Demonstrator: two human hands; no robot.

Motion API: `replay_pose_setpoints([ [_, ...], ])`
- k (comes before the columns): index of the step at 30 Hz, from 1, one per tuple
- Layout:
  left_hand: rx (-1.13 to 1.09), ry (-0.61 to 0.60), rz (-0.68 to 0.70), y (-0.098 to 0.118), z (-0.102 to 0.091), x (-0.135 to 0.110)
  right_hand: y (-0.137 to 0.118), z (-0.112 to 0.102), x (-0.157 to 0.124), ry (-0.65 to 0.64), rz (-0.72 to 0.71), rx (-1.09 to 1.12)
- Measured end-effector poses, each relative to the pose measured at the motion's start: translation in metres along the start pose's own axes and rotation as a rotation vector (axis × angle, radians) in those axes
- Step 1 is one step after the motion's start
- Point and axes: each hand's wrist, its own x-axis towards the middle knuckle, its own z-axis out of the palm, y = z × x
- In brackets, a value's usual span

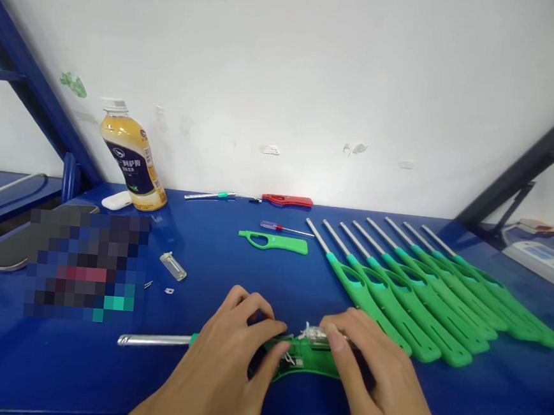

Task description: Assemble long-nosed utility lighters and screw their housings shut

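Observation:
An opened green long-nosed lighter [319, 366] lies crosswise at the front of the table, its metal tube [156, 340] pointing left. My left hand [227, 357] is closed around its trigger end, thumb and forefinger pinching near small inner parts and a white wire; what lies between the tips is hidden. Over the handle end, my right hand [374, 368] grips a clear plastic fuel tank [315, 334] between thumb and fingers, at the shell's upper edge. Beyond the hands lies a loose green half shell [286, 244], with a purple-handled screwdriver [272, 225] behind it.
Several green lighters [414, 295] lie in a slanted row at right. A red lighter shell [289, 201] and a separate metal tube [208, 196] lie by the wall. Another clear tank [173, 266], a tilted drink bottle [134, 158], a white case [117, 201] and a blurred patch are left.

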Motion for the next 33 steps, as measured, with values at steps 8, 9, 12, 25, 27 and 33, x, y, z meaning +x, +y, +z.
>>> replay_pose_setpoints([
  [8, -0.02, 0.071, 0.092, -0.0035, 0.0038, 0.001, -0.0009, 0.0023, -0.0021, -0.023, -0.027, -0.026],
  [9, 0.0, 0.08, 0.119, -0.004, 0.0041, 0.0006, -0.0008, 0.0024, -0.002, -0.022, -0.028, -0.029],
  [12, 0.047, 0.088, 0.167, -0.005, 0.0048, -0.0008, -0.0004, 0.0027, -0.0019, -0.017, -0.027, -0.038],
  [25, 0.055, 0.074, 0.215, -0.0047, 0.0039, -0.0023, -0.0033, 0.0044, -0.0011, 0.044, -0.06, -0.05],
  [27, 0.063, 0.079, 0.239, -0.0042, 0.0042, -0.0026, -0.0044, 0.0036, -0.0011, 0.042, -0.064, -0.054],
  [33, 0.107, 0.095, 0.238, -0.0034, 0.0055, -0.004, -0.0053, 0.0021, -0.0028, 0.045, -0.069, -0.066],
])
